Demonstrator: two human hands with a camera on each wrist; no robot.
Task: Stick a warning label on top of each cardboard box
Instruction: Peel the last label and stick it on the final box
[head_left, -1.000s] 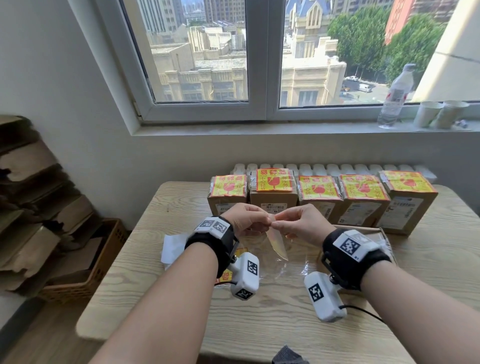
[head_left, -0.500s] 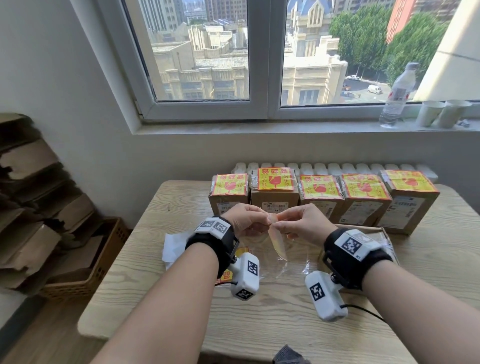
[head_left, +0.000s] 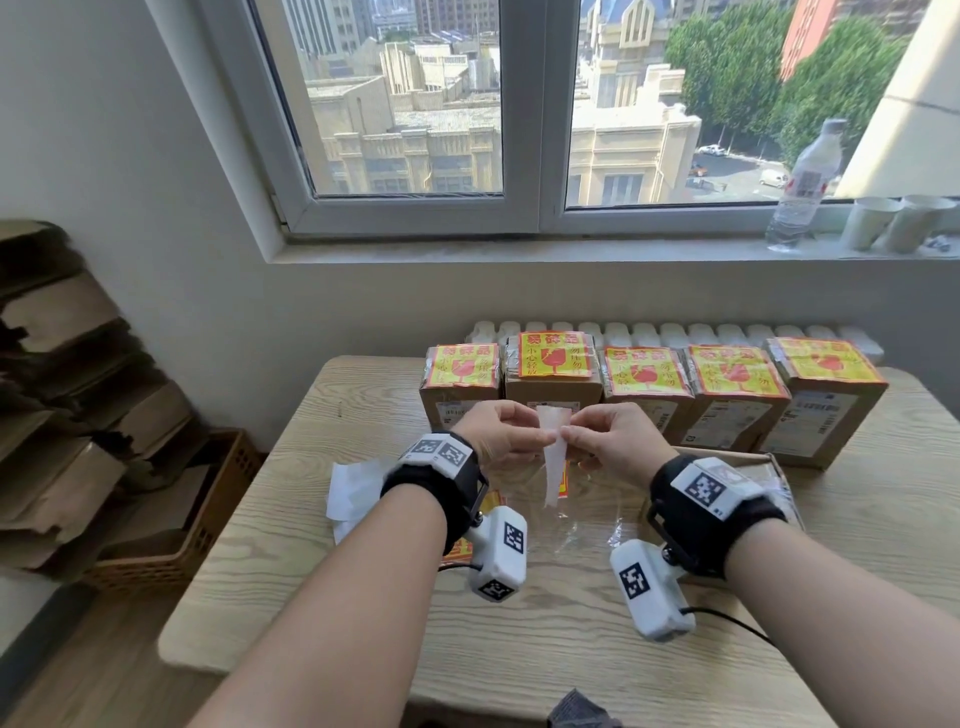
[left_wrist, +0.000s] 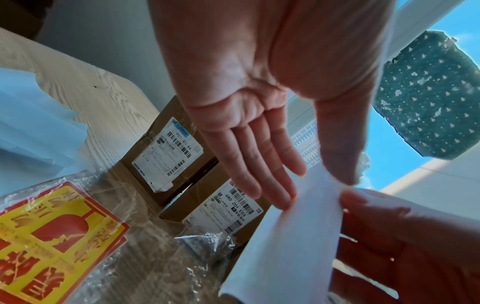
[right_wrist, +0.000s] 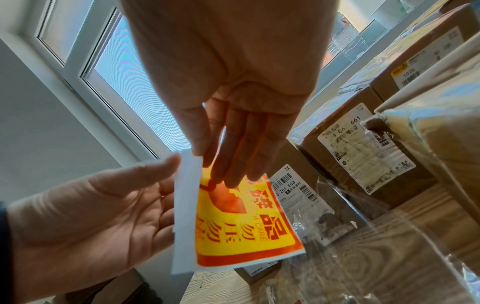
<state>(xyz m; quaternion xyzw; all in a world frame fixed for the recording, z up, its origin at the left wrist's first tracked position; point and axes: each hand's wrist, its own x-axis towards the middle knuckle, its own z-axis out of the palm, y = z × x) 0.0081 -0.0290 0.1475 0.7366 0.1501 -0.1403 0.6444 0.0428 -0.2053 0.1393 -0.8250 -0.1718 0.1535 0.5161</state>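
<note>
Pinching one label (right_wrist: 241, 222) between left hand (head_left: 501, 434) and right hand (head_left: 610, 439) above the table (head_left: 571, 654); five labelled boxes (head_left: 644, 395) just beyond, plastic wrap (head_left: 582, 525) beneath, white backing sheets (head_left: 353, 486) left.

Black wristbands (head_left: 441, 480), white tagged cameras (head_left: 501, 553)

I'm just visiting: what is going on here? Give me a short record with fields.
activity: peeling a warning label from its white backing
left hand: pinches the backing
right hand: pinches the label's top edge
labelled boxes: five in a row, each with a label on top
spare labels: in clear plastic on the table
windowsill: a water bottle, paper cups
</note>
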